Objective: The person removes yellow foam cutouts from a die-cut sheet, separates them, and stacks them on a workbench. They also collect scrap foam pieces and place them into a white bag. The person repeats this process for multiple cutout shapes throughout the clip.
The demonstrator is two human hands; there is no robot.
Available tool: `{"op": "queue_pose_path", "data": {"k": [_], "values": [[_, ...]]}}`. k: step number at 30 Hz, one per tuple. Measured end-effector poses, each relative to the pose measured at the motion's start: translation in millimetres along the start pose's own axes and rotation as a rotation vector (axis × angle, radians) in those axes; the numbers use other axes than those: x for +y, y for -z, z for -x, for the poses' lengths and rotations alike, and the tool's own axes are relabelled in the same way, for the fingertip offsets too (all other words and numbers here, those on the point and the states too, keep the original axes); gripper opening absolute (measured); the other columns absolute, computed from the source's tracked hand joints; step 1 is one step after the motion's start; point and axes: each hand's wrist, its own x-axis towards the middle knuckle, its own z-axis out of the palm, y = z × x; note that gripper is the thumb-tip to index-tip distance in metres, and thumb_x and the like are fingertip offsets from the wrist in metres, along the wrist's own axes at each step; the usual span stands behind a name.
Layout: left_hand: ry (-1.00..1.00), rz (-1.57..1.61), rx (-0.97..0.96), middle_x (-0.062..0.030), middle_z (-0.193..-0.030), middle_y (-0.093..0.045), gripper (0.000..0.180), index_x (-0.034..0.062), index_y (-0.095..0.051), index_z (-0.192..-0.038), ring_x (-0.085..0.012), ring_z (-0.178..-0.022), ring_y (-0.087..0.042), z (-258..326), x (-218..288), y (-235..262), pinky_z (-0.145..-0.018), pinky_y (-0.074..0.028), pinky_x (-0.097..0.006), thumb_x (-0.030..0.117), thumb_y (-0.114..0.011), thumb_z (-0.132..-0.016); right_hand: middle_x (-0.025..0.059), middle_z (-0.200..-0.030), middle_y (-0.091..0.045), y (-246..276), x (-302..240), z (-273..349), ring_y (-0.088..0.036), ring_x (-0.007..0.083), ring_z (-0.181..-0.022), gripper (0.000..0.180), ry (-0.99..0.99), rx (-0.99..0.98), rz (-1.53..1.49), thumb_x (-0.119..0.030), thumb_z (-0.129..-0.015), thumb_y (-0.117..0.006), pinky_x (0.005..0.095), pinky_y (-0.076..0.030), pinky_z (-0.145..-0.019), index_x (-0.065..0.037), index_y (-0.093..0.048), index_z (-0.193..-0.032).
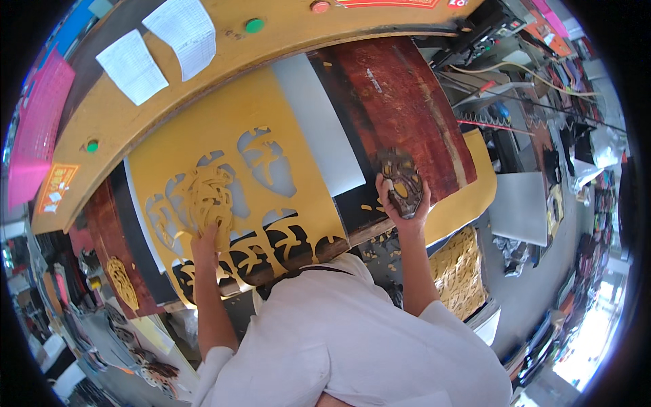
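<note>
My right hand point(415, 216) grips a dark metal cutting die point(405, 184), oval with inner cut shapes, above the black strip beside the red-brown board point(407, 88). My left hand point(206, 243) is closed on yellow cut-out pieces point(209, 197) that lie bunched over the yellow sheet point(203, 122). Openwork shapes are punched through this sheet, and a pale sheet point(332, 142) shows beneath it and along its right. Its near edge is a lattice of cut strips point(271, 247) reaching the front of the bench.
A yellow machine beam point(237, 41) with green and red buttons and two paper sheets point(180, 37) curves across the far side. Another yellow cut-out point(122, 281) lies at left. A stack of yellow cut pieces point(458, 268) stands at right, near a grey panel point(519, 207). Scraps litter the bench front.
</note>
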Motion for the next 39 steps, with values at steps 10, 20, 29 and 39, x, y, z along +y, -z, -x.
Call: {"op": "queue_pose_path", "data": {"k": [10, 20, 29, 39], "values": [[-0.021, 0.039, 0.086, -0.0100, -0.114, -0.072, 0.047, -0.0005, -0.064, -0.130, -0.0203, -0.095, -0.073, -0.2, -6.4, -7.7, -0.072, -0.061, -0.035, 0.017, -0.081, -0.090, 0.0191, -0.127, -0.068, -28.7, -111.0, -4.6, -0.072, 0.0366, -0.100, 0.069, -0.022, 0.204, 0.921, -0.036, -0.096, -0.076, 0.0479, -0.064, -0.079, -0.006, -0.051, -0.152], [-0.087, -0.275, -0.112, -0.0114, -0.104, -0.073, 0.044, -0.0051, -0.066, -0.126, -0.0213, -0.085, -0.071, 25.8, 0.7, 11.1, -0.070, -0.059, -0.036, 0.020, -0.077, -0.092, 0.0164, -0.147, -0.061, -49.3, -30.3, -137.0, -0.059, 0.0392, -0.133, 0.056, 0.791, -0.025, 2.560, -0.037, -0.085, -0.079, 0.0445, -0.049, -0.111, -0.013, -0.073, -0.136], [0.311, 0.488, -0.266, -0.0121, -0.127, -0.071, 0.046, -0.0002, -0.060, -0.136, -0.0270, -0.111, -0.073, 44.8, -3.2, -2.2, -0.091, -0.063, -0.046, 0.018, -0.072, -0.096, 0.0148, -0.119, -0.073, -31.4, 108.2, -88.9, -0.072, 0.0298, -0.106, 0.032, -0.009, -0.337, 2.293, -0.025, -0.102, -0.067, 0.0424, -0.057, -0.093, -0.004, -0.068, -0.127], [0.141, 0.132, -0.230, -0.0082, -0.124, -0.072, 0.046, 0.0038, -0.059, -0.140, -0.0207, -0.107, -0.071, 65.5, 24.6, -12.6, -0.087, -0.062, -0.040, 0.016, -0.074, -0.098, 0.0098, -0.111, -0.070, 28.0, 305.9, -46.9, -0.064, 0.0177, -0.097, 0.044, -0.524, -0.129, 1.522, -0.035, -0.105, -0.063, 0.0336, -0.053, -0.088, 0.002, -0.061, -0.127]]}}
